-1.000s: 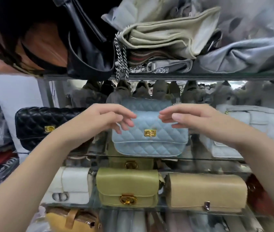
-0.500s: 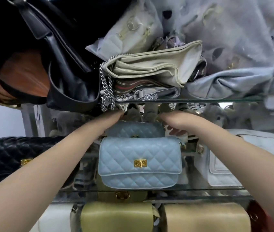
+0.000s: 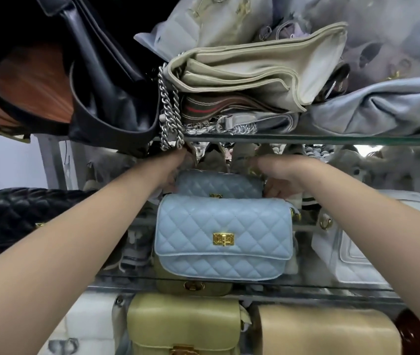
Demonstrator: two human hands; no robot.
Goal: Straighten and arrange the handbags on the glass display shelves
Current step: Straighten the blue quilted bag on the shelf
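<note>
Front bag [image 3: 224,237] (pale blue, quilted, gold clasp) stands upright on the middle shelf [image 3: 319,286], with the rear bag [image 3: 219,184] just behind it. Left hand [image 3: 175,170] and right hand [image 3: 280,175] reach the rear bag's two ends. The right fingers [image 3: 278,193] curl downward and the left are hidden, so a grip cannot be told.

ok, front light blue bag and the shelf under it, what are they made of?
Front light blue bag: looks like leather or faux leather, diamond-quilted, soft satin sheen. Its clasp: shiny gold-toned metal. Shelf: clear glass, see-through with a reflective edge.
</note>
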